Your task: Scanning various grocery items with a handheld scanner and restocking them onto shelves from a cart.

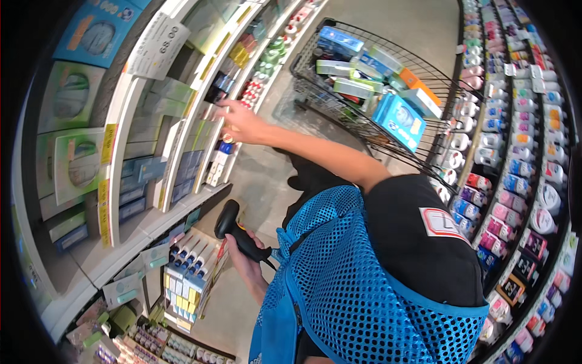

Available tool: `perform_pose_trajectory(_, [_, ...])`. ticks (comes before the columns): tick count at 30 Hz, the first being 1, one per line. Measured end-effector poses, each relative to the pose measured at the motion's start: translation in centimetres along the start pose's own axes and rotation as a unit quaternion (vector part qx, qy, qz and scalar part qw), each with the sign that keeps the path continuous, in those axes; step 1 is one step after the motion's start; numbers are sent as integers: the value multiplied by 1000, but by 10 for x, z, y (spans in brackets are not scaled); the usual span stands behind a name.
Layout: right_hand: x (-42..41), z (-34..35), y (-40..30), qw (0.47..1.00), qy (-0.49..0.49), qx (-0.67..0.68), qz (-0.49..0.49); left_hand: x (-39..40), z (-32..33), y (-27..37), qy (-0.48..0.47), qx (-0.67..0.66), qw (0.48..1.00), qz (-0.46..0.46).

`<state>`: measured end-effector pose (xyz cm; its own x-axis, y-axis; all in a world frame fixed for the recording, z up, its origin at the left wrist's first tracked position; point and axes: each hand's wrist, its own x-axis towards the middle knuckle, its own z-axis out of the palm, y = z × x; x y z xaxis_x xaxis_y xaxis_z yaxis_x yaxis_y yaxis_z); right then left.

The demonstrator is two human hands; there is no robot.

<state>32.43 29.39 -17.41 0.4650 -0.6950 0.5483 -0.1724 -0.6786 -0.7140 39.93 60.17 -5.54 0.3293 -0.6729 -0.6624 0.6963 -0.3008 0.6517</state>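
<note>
My left hand (245, 257) grips a black handheld barcode scanner (243, 236) by its handle, close to the front of my blue mesh vest (336, 255). My right arm stretches out to the shelving on the left. Motion blurs my right hand (241, 123), its fingers apart at the edge of a white shelf (200, 118) stocked with boxed goods; nothing shows in its grasp, and whether the fingertips touch a box is unclear. Green-and-white boxes (77, 166) with a clear window and blue boxes (150, 169) fill the nearer shelves.
A black wire shopping cart (411, 150) holds several boxes, including a blue one (400, 119). Bottle-lined shelves (518, 150) run along the right. A display stand (184, 291) is at lower left. A price sign (159, 43) juts from the left shelving. Grey floor (254, 177) lies between.
</note>
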Motion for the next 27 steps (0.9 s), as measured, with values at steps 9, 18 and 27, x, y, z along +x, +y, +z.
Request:
perform_pose_trajectory(9, [-299, -372, 76, 710, 214, -365, 563, 35, 39, -9, -97, 24, 993, -61])
perform_pose_trajectory(18, [-406, -387, 154, 628, 254, -108, 727, 53, 125, -13, -106, 73, 987, -93])
perform_pose_trajectory(27, [-401, -357, 157, 573, 317, 20, 756, 59, 224, -46, -201, 104, 970, -86])
